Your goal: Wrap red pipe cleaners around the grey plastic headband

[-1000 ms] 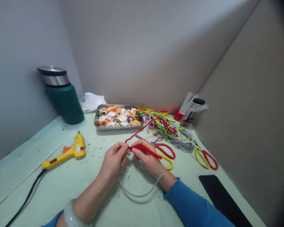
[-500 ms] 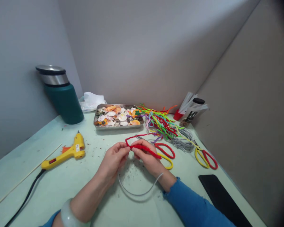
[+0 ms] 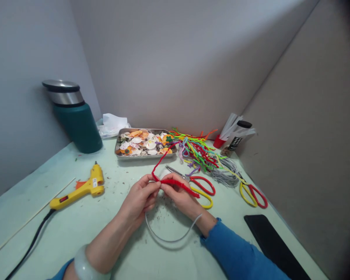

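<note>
Over the middle of the table, my left hand (image 3: 140, 196) and my right hand (image 3: 184, 199) meet fingertip to fingertip. Both are closed in a pinch on a red pipe cleaner (image 3: 189, 189). Its thick fuzzy part lies across my right fingers, while a thin free tail rises from the pinch toward the back. A grey wire (image 3: 171, 242) bows below, from under my left hand to my right wrist; how it joins the red part is hidden by my fingers. Just beyond my right hand lie scissors (image 3: 205, 183) with one red and one yellow handle, partly covered.
Left are a yellow glue gun (image 3: 86, 189), a thin stick (image 3: 32, 219) and a teal bottle (image 3: 77, 126). Behind stand a metal tray (image 3: 146, 157) of shells and a pile of pipe cleaners (image 3: 196, 151). Right are grey wire coils (image 3: 226, 177), more scissors (image 3: 258, 196) and a black flat object (image 3: 272, 241).
The red tail swung down to the right, then back up, and now bends more to the left at its base. My hands stay nearly in place, still pinching.
</note>
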The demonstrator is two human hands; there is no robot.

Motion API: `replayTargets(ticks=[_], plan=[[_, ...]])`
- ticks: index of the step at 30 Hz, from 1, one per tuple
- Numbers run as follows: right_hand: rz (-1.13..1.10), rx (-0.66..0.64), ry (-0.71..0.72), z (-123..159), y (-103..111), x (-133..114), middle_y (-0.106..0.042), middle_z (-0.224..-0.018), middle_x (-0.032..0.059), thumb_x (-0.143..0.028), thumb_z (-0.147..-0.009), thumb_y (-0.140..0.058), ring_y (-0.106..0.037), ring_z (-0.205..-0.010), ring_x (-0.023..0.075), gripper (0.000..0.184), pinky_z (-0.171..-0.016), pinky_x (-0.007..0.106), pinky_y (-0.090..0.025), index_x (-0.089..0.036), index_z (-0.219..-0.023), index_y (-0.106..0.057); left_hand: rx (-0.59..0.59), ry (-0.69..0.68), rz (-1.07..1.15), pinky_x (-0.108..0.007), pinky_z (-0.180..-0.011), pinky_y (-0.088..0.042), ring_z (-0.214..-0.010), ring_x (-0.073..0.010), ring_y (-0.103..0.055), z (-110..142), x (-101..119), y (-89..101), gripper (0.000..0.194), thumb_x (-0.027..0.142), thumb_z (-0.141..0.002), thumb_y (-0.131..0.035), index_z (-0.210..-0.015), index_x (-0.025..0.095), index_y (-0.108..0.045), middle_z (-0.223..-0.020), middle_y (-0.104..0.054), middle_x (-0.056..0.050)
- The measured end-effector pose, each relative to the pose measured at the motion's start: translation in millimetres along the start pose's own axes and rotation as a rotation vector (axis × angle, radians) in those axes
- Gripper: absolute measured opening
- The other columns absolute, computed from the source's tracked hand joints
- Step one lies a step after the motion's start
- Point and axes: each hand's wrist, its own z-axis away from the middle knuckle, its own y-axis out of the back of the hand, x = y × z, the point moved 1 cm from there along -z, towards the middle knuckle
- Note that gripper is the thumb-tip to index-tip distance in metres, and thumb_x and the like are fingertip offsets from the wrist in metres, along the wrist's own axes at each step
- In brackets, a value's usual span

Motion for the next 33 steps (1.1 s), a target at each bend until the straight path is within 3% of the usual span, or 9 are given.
replayTargets(ticks=[14, 20, 26, 33], plan=[[-0.097, 0.03, -0.055, 1.8, -5.9, -5.5, -0.05, -0.059, -0.0058, -0.029, -0.079, -0.063, -0.045, -0.052, 0.0082, 0.013, -0.051, 0.021, -0.035, -0.019, -0.081, -0.056, -0.02, -0.032, -0.005, -0.016, -0.034, -0.011, -0.033, 0.0002, -0.02, 1.9, 0.7, -1.5, 0.019, 0.028, -0.076, -0.064, -0.074, 0.019, -0.047, -0.052, -0.045, 0.009], [-0.09, 0.081, -0.04, 0.9, -3.1, -7.7, -0.054, -0.062, -0.0049, -0.025, -0.078, -0.063, -0.047, -0.053, 0.0084, 0.011, -0.05, 0.02, -0.036, -0.019, -0.085, -0.058, 0.076, -0.079, -0.053, -0.016, -0.034, -0.014, -0.034, -0.0009, -0.023, 2.7, 3.2, -6.0, 0.019, 0.027, -0.071, -0.068, -0.074, 0.017, -0.053, -0.045, -0.039, 0.01], [-0.019, 0.1, -0.019, 1.3, -3.0, -10.0, -0.056, -0.066, -0.0037, -0.027, -0.078, -0.063, -0.05, -0.056, 0.0091, 0.011, -0.052, 0.021, -0.039, -0.019, -0.085, -0.059, 0.155, -0.14, -0.094, -0.015, -0.035, -0.015, -0.036, 0.0005, -0.027, 1.4, 2.1, -4.6, 0.025, 0.029, -0.064, -0.074, -0.074, 0.015, -0.057, -0.054, -0.052, 0.007], [-0.123, 0.153, -0.059, -4.4, 5.3, -0.3, -0.051, -0.057, -0.0061, -0.034, -0.073, -0.068, -0.044, -0.047, 0.008, 0.022, -0.046, 0.021, -0.036, -0.019, -0.084, -0.056, 0.249, -0.197, -0.128, -0.016, -0.034, -0.014, -0.035, -0.0012, -0.024, 1.2, 10.3, 3.9, 0.026, 0.032, -0.064, -0.075, -0.074, 0.017, -0.056, -0.048, -0.044, 0.01]])
